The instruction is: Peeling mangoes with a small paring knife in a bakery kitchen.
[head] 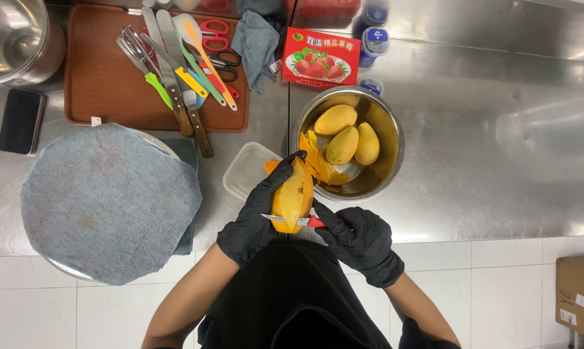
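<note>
While the mango [292, 197] is held upright over the near edge of the counter [486, 161], its long axis is seen to run away from the body, tilted slightly to the right. The left hand [256, 216], in a black glove, is closed around the fruit's left side, with the fingertips reaching its far end. The right hand [356, 239], also gloved in black, is closed on the red handle of a small knife [292, 220]. The blade is laid crosswise at the fruit's near end, pointing left, so the fruit lies just ahead and left of the right hand. Part of the skin appears removed, though how much cannot be told.

A steel bowl [389, 161] is noted just beyond and to the right of the fruit; three whole mangoes [347, 136] and yellow peelings are held in it. A clear plastic tub [247, 171] stands just left of the bowl.

The counter is of brushed steel. A brown tray [104, 84] of utensils, a round board covered with a grey cloth [108, 200], a dark phone [20, 121] and a red box [321, 57] pictured with strawberries are recorded on it. White floor tiles [499, 297] and a cardboard box [579, 294] are visible below.
</note>
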